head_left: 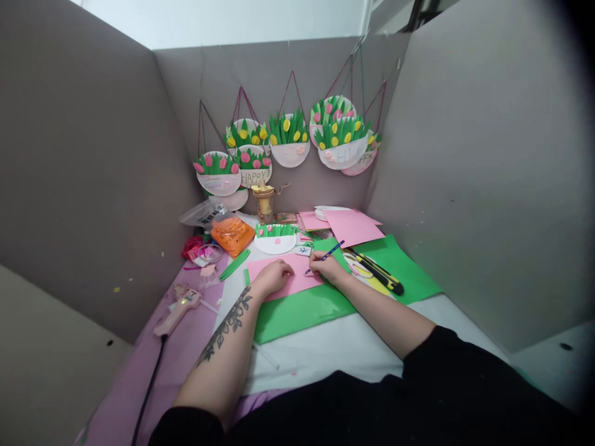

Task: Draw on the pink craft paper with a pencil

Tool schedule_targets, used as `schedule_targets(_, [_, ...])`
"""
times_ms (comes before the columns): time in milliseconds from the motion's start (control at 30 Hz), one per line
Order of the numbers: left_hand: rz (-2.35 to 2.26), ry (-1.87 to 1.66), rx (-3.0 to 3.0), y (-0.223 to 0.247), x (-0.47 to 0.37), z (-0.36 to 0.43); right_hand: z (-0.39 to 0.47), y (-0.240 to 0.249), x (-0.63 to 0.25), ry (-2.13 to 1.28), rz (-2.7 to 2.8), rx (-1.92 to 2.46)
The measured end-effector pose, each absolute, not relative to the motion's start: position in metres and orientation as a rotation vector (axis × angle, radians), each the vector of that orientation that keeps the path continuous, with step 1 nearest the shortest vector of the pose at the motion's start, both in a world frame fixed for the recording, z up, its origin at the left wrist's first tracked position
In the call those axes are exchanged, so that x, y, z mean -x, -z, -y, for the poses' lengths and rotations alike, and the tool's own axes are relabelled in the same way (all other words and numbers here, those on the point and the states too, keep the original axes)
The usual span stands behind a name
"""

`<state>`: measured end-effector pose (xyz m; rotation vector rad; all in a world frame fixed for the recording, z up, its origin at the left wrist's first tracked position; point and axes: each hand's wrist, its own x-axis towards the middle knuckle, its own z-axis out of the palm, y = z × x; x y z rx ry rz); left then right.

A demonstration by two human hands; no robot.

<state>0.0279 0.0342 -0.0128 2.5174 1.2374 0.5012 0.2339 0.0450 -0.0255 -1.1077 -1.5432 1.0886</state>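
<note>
A pink paper sheet (pixel 302 284) lies on a larger green sheet (pixel 307 316) in the middle of the table. Resting on the pink sheet's left part is my left hand (pixel 274 276), its fingers curled; whatever they may hold is hidden. My right hand (pixel 327 267) grips a dark blue pencil (pixel 333 249), whose tip points down-left at the pink sheet's upper right part. Just behind the hands sits a white half-round plate (pixel 276 244) with green paper leaves and pink shapes. A small white card with a dark mark (pixel 303 251) lies beside my right hand.
A glue gun (pixel 179 311) with a black cable lies at left, near an orange bag (pixel 233 234). At right are a yellow-black cutter (pixel 381 276), more green paper (pixel 409 272) and pink paper (pixel 354 228). Several flower plates hang on the grey back panel (pixel 181 80).
</note>
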Motion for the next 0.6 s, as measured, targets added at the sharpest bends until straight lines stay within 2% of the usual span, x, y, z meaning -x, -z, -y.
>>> schedule_targets(600, [-1.229,-0.511,-2.528,0.010,-0.029,-0.032,-0.032,0.024,-0.231,-1.141,1.517,1.217])
